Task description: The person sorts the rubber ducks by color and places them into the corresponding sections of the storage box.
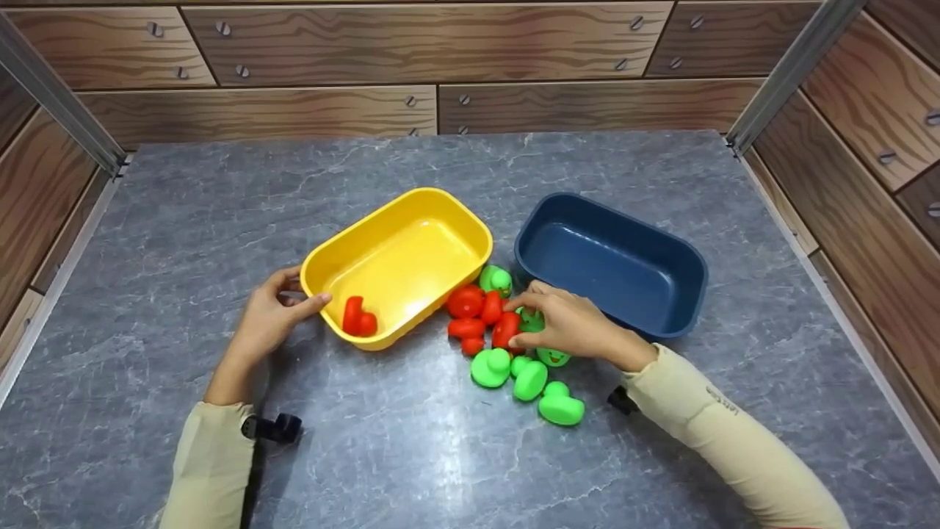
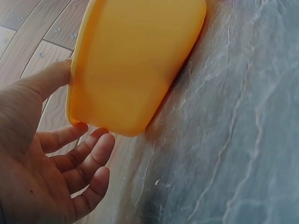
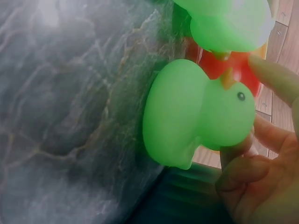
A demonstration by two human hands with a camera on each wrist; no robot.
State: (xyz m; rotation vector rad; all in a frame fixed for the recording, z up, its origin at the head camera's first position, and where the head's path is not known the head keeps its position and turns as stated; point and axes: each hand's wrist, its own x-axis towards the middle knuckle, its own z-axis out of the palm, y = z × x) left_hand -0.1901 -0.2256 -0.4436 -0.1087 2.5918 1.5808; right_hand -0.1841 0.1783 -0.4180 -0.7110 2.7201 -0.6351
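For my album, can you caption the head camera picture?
Left hand grips a yellow tub; right hand pinches a red toy duck.

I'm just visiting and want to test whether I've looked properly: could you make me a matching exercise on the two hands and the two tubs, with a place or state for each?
Things
1. Left hand
2. Blue tub
3. Right hand
4. Yellow tub

Places and states
a. One red toy lies inside it.
b. Its fingers are at a red toy outside the tubs.
c. It grips a tub's rim.
d. It stands to the right of the other tub.

Pairs: 1-c, 2-d, 3-b, 4-a
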